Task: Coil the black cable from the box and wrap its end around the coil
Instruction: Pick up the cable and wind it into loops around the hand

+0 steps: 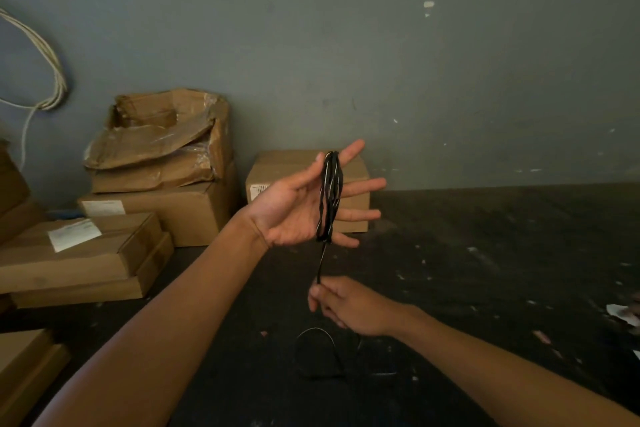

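My left hand (298,208) is raised palm up with its fingers spread, and several loops of the black cable (329,198) are wound around those fingers as a narrow coil. A single strand (321,263) drops from the coil's lower end to my right hand (346,305), which pinches it just below. More loose black cable (317,352) hangs in a loop beneath my right hand over the dark floor. A torn open cardboard box (162,135) sits at the back left on top of another carton.
Closed cardboard cartons (86,253) are stacked at the left, and one more carton (298,166) stands behind my left hand against the grey wall. White cord (52,80) hangs on the wall at far left. Paper scraps (623,314) litter the dark floor at right.
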{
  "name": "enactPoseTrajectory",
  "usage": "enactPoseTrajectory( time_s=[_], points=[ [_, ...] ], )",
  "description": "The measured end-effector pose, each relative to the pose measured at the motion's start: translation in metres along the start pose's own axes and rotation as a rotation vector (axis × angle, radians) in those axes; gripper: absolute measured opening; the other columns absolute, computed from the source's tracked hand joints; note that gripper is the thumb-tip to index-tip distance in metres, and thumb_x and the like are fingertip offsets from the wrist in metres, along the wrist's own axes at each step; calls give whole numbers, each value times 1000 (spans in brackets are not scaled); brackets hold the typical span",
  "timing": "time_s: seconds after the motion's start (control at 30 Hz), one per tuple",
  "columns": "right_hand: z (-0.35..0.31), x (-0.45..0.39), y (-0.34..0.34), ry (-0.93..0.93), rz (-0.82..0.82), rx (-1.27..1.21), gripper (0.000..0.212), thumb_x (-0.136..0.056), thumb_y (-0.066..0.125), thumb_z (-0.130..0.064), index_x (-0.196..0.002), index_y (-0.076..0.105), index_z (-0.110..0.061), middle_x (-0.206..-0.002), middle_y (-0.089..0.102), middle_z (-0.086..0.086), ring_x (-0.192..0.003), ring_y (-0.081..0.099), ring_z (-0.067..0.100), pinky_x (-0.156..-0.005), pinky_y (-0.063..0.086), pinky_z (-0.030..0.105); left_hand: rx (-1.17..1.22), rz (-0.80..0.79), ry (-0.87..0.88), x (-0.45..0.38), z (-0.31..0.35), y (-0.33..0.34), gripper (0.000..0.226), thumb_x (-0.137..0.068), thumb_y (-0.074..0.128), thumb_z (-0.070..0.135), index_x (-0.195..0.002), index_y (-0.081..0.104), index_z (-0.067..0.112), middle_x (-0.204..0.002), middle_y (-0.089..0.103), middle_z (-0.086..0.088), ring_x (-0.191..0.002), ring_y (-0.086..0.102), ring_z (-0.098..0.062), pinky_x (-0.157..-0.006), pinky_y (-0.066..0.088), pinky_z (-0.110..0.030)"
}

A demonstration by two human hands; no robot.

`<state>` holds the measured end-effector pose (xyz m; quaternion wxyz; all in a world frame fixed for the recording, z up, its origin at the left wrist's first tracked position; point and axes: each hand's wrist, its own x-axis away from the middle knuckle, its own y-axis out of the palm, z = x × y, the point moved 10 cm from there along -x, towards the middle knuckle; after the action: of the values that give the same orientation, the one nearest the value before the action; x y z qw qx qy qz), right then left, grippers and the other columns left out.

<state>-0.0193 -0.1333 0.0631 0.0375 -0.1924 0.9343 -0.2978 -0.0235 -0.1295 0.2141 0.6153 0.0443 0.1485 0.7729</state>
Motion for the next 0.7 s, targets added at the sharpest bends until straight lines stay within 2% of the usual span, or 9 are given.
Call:
enactPoseTrajectory(
  time_s=[0.17,0.27,0.3,0.37,0.43,0.53,0.63,0.7],
  points=[
    [-32,12,24,-35,-134,107,28,-104,36,-37,-98,59,-23,-76,50,-7,-64,46,7,-65,42,30,-60,71,3,0,1,-17,48,-97,22,55,-145,30,53,-159,31,-6,-142,30,-44,-106,19,-74],
    [-57,20,26,-99,-158,192,32,-105,36,-33,-102,63,-15,-75,52,-18,-66,50,-3,-68,43,20,-93,129,-10,4,-3,-33,48,-98,21,55,-145,30,53,-158,33,-5,-142,29,-43,-107,12,-76],
    [-63,23,26,-120,-166,207,32,-105,36,-34,-101,62,-16,-76,53,-19,-69,52,-3,-70,45,21,-96,150,-12,6,-4,-39,48,-98,21,55,-145,30,52,-157,34,-5,-142,29,-43,-107,11,-76],
    [-74,29,23,-152,-170,235,32,-104,36,-36,-100,62,-18,-84,56,-13,-77,55,5,-75,49,32,-98,197,-19,12,-7,-52,47,-98,22,55,-145,30,52,-156,37,-4,-141,30,-43,-108,9,-77],
    [-83,33,15,-178,-139,247,34,-104,36,-35,-99,63,-16,-83,57,-7,-75,55,7,-72,48,31,-108,248,-35,17,-11,-64,46,-98,23,57,-142,35,54,-154,41,-2,-140,33,-43,-108,10,-77],
    [-97,34,-3,-202,-65,284,34,-104,37,-35,-95,65,-18,-75,52,-13,-64,51,-4,-63,41,17,-103,318,-74,24,-24,-78,45,-97,24,58,-138,41,55,-151,45,-1,-138,38,-41,-107,13,-76],
    [-109,33,-23,-218,-11,326,32,-103,41,-33,-91,66,-17,-76,52,-13,-62,51,-8,-58,38,11,-71,364,-103,28,-36,-87,46,-96,31,57,-140,42,51,-152,44,-6,-137,40,-41,-112,13,-71],
    [-117,32,-38,-231,25,350,30,-103,43,-31,-86,65,-20,-75,55,-10,-60,53,-4,-56,38,14,-74,360,-118,30,-43,-88,46,-96,33,55,-141,42,48,-150,45,-9,-135,43,-37,-111,26,-66]
  ],
)
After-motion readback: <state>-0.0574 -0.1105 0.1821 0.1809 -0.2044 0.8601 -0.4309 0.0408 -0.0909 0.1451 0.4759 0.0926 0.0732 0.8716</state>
